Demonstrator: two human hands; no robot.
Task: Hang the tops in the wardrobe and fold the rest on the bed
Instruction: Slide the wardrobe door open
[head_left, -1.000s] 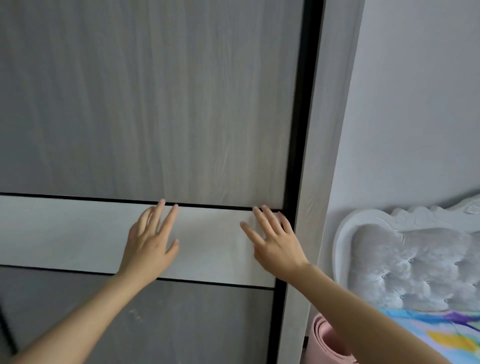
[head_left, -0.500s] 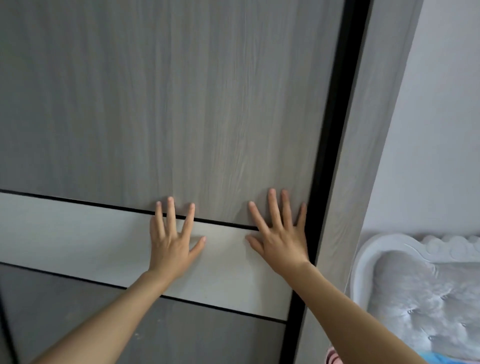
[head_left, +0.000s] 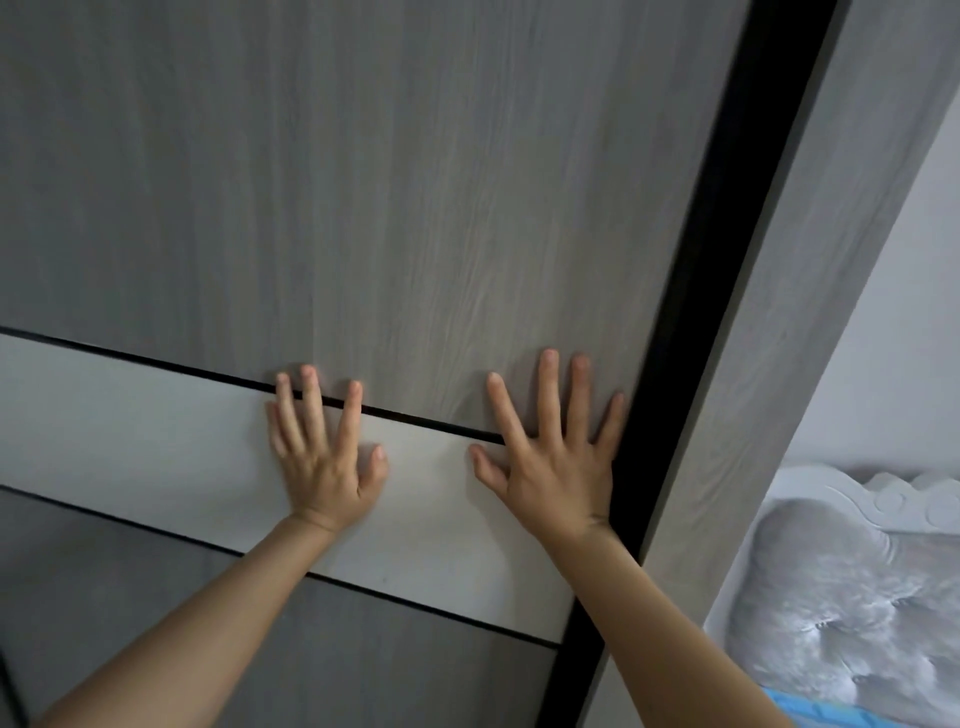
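Woodgrain laminate, grey and matt with fine vertical streaks, covers the wardrobe door (head_left: 415, 208), which fills most of the view. Three flat panels make up its face: a tall grained one above, a smooth pale band (head_left: 145, 431) across the middle, and a darker grey panel (head_left: 260, 649) below. Two thin black grooves divide them, slanting slightly downward to the right. One broad black strip (head_left: 696, 338) edges the door on its right side. Beyond it rises a single side post (head_left: 810, 312) in the same grey grain.

Both hands lie flat on the door, fingers straight and fanned apart, palms against the surface. The left hand (head_left: 324, 467) rests on the pale band, its longer fingertips crossing the upper groove onto the grained panel. The right hand (head_left: 556, 467) sits just beside it, with a gap of bare band between the two thumbs. Its fingers reach onto the grained panel, and its little finger lies close to the black strip, so hardly any door face is left on that side. To the left of the left hand, the band runs unbroken to the picture's edge. Two bare forearms reach up from the bottom of the frame.

At the lower right, past the post, the bed (head_left: 810, 716) shows as a sliver of blue cover under a headboard (head_left: 831, 597). The headboard is grey button-tufted padding inside a white scalloped frame. A plain pale wall (head_left: 914, 338) stands behind it.
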